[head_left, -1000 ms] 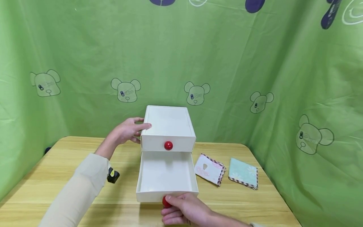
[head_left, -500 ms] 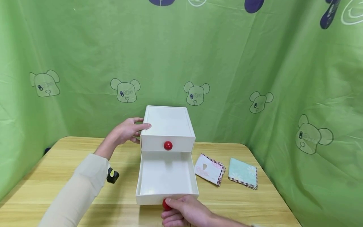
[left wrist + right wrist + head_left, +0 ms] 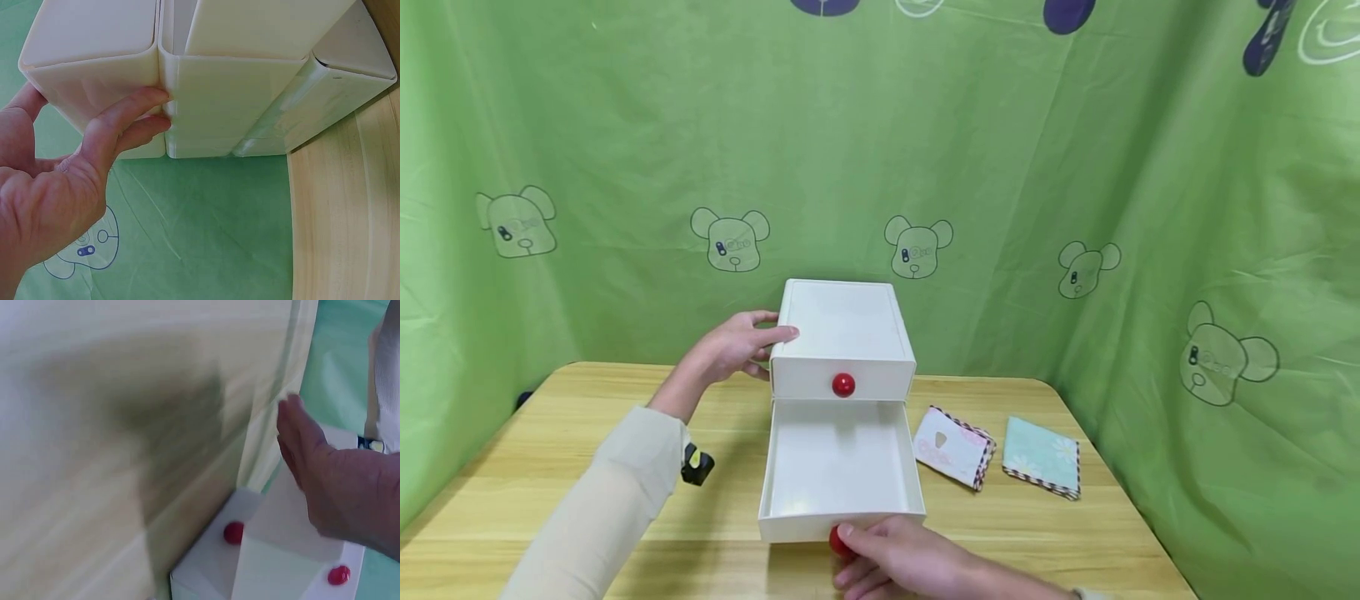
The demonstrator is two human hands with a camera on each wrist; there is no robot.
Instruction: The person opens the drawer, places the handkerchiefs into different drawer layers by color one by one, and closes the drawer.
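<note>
A white drawer cabinet (image 3: 850, 317) stands on the table. Its upper drawer with a red knob (image 3: 843, 384) is in, while the white drawer (image 3: 797, 527) below is pulled far out, its inside bare. My right hand (image 3: 917, 560) pinches that drawer's red knob (image 3: 840, 542), thumb on top, other fingers underneath. In the right wrist view the same hand (image 3: 350, 481) covers the knob. My left hand (image 3: 730, 346) rests on the cabinet's left side, thumb over the top edge. Nearly straight fingers (image 3: 119, 119) lie along the side wall in the left wrist view.
Right of the drawer lies a folded white-and-pink cloth (image 3: 951, 446) with a checked edge. Farther right is a folded mint cloth (image 3: 1041, 457). A green curtain (image 3: 820, 150) closes off the back and sides. Near the left sleeve shows a small black device (image 3: 697, 465).
The drawer has come slightly farther toward me with the right hand, then stopped. The right hand's lower fingers have since shifted a little rightward. The left hand has stayed in place.
</note>
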